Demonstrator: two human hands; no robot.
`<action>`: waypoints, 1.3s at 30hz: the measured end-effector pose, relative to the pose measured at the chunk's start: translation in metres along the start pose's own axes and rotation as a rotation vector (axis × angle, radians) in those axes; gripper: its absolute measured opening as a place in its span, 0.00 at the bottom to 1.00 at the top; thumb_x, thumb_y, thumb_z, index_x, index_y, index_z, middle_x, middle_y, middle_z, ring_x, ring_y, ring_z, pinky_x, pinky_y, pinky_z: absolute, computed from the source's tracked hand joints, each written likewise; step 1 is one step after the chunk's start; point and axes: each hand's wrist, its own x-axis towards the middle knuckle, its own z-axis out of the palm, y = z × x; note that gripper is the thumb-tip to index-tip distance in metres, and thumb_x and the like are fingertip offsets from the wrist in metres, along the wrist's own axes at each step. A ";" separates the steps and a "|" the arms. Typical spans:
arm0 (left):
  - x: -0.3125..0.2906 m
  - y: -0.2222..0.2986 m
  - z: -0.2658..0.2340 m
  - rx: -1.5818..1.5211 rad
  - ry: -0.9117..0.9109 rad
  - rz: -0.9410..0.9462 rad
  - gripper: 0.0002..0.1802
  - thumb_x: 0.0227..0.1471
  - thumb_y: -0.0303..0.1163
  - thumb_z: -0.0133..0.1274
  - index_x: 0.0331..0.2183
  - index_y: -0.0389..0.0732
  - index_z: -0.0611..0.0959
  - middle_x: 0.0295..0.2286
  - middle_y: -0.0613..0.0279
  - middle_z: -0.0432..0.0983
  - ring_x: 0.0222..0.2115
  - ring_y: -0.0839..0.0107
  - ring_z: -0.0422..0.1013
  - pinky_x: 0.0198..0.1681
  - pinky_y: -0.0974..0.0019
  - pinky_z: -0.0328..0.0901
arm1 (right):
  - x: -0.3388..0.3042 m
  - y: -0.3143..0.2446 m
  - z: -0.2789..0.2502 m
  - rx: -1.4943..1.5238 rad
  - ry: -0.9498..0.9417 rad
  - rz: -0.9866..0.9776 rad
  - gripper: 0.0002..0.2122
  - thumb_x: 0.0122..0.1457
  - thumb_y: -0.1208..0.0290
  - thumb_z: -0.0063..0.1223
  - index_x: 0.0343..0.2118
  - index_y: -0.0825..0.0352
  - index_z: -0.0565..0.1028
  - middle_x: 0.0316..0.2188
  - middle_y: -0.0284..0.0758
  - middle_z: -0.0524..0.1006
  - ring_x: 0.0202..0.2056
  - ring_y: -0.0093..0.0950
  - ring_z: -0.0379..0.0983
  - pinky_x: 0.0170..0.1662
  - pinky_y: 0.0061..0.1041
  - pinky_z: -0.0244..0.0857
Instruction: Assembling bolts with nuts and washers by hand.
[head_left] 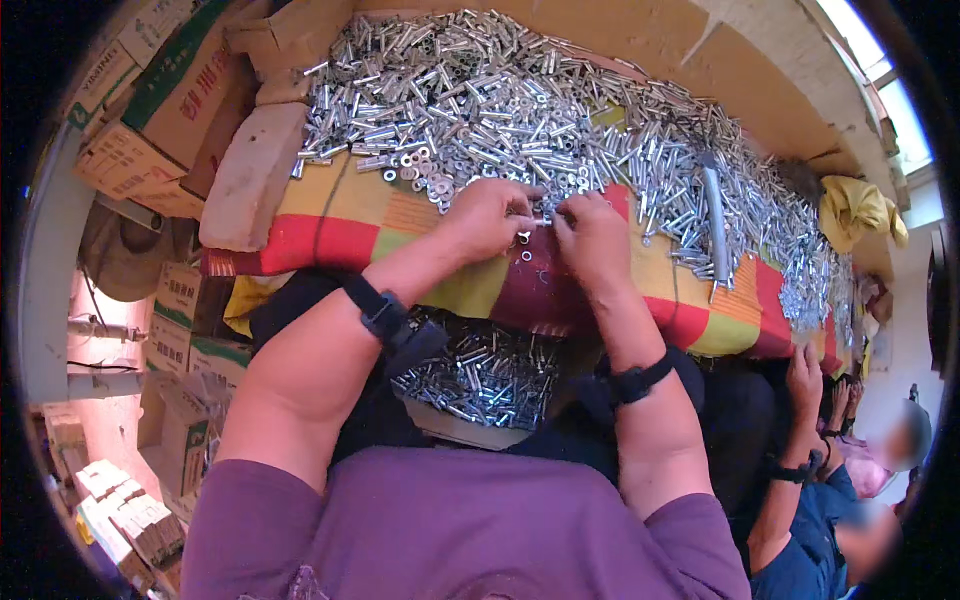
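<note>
Pinched narrow, the left hand and the right hand meet, thumbs against fingers, on one small shiny pin just above the cloth's near part; from where I stand, their exact contact is half hidden. Each wrist wears one black strap, two in all. Taking the pin as the clock's centre, two loose rings lie near it, toward seven and eight o'clock, the lower one plainest to see. More washers, over a dozen, cluster at ten, flat and overlapping. One big pile of metal pins sweeps from ten round past three, hundreds of them, too tangled to count. One grey strip rests across it at three, with one crumpled yellow rag farther out that way.

Beneath is one checked cloth, red, yellow, orange and maroon, spread to the table's near edge. One pale brick sits on it just past nine. Between six and seven, by the lap, one bin holds many more metal pieces. Cardboard walls in the pile's far side. Several cartons are stacked from half past nine down to eight. One bright window shows just past two, and at least two co-workers sit toward half past four, one in dark blue, one in pink.
</note>
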 end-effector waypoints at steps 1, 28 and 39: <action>-0.006 0.010 -0.001 -0.043 -0.098 -0.113 0.05 0.46 0.26 0.55 0.29 0.36 0.82 0.40 0.52 0.76 0.14 0.74 0.70 0.17 0.71 0.66 | -0.006 0.006 -0.002 0.228 0.058 0.042 0.04 0.50 0.72 0.56 0.27 0.66 0.76 0.30 0.37 0.77 0.31 0.32 0.75 0.34 0.32 0.68; -0.004 0.026 -0.011 -0.692 -0.208 -0.581 0.07 0.49 0.29 0.54 0.26 0.34 0.79 0.17 0.63 0.74 0.09 0.83 0.63 0.07 0.80 0.50 | -0.016 -0.008 -0.020 1.175 -0.009 0.307 0.07 0.51 0.73 0.57 0.22 0.71 0.76 0.14 0.29 0.71 0.17 0.17 0.65 0.22 0.19 0.60; -0.024 0.061 0.016 -0.422 -0.251 -0.312 0.05 0.47 0.28 0.56 0.26 0.35 0.80 0.16 0.64 0.74 0.10 0.78 0.68 0.09 0.75 0.60 | 0.002 -0.014 -0.004 1.766 0.211 0.276 0.26 0.63 0.53 0.35 0.46 0.77 0.68 0.44 0.43 0.71 0.48 0.31 0.66 0.54 0.27 0.57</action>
